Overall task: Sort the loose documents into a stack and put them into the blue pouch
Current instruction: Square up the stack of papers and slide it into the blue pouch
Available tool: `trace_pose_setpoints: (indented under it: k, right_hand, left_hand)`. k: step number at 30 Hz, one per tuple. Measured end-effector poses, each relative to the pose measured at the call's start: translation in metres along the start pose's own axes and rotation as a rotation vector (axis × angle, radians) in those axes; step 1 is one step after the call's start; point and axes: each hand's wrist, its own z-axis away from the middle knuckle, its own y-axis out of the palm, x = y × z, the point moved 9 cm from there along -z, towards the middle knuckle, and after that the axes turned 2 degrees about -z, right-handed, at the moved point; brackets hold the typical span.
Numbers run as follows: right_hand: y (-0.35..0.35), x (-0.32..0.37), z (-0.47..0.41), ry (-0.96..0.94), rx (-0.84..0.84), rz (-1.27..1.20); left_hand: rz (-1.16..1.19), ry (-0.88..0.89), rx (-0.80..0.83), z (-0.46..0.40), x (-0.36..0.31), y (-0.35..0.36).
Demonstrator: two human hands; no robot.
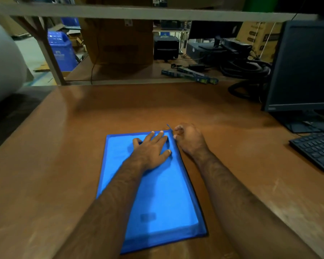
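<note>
I am at a big brown wooden table (223, 116) that looks smooth and a bit scratched. On my right stands a flat black computer screen (303, 66) with a black keyboard (316, 150) in front of it, well apart from my hands. Behind the table there is a lower shelf with a tall brown cardboard box (118, 42), a small black box-shaped machine (166, 47), a pile of thick black cables (245, 71) and a long thin green and blue box (190, 75). A blue plastic bin (61, 51) stands on the floor far back on the left. A grey metal bar (138, 13) runs across the top. Nothing lies between my hands and the flat blue cloth pouch (157, 193), which rests on the table right in front of me, a long rectangle with a darker blue edge. It looks soft and thin, and a paler flat shape shows through it, but I cannot tell what that is. My left hand (151, 148) lies flat on the far end of the pouch with the fingers straight and spread apart, pressing down. My right hand (188, 140) is just beside the pouch's far right corner, with the fingers curled in and pinching a thin blue zip pull (169, 127) that sticks up from that corner.
</note>
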Motion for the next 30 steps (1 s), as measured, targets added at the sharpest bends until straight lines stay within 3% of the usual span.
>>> trace_pose_setpoints:
  k: [6,16,19,24,28,30]
  right_hand:
    - [0.021,0.018,-0.044,-0.21,0.217,0.24]
    - [0.006,-0.004,-0.056,-0.084,0.022,0.407]
    - [0.008,0.007,-0.048,-0.139,0.061,0.488]
    - [-0.006,0.023,0.025,-0.281,-0.023,0.639]
    - [-0.017,0.018,0.076,-0.274,-0.035,0.597]
    - [-0.02,0.015,0.079,-0.229,-0.026,0.475]
  left_hand:
    - [-0.018,0.053,0.054,-0.032,-0.002,-0.003]
    - [-0.03,0.043,-0.03,-0.044,-0.001,0.0]
    - [-0.057,0.026,-0.048,-0.043,0.0,0.0]
    - [-0.057,0.01,-0.044,-0.041,0.001,-0.001]
    - [-0.101,-0.02,0.03,-0.04,-0.006,-0.002]
    - [-0.114,-0.008,-0.031,-0.03,-0.017,-0.015]
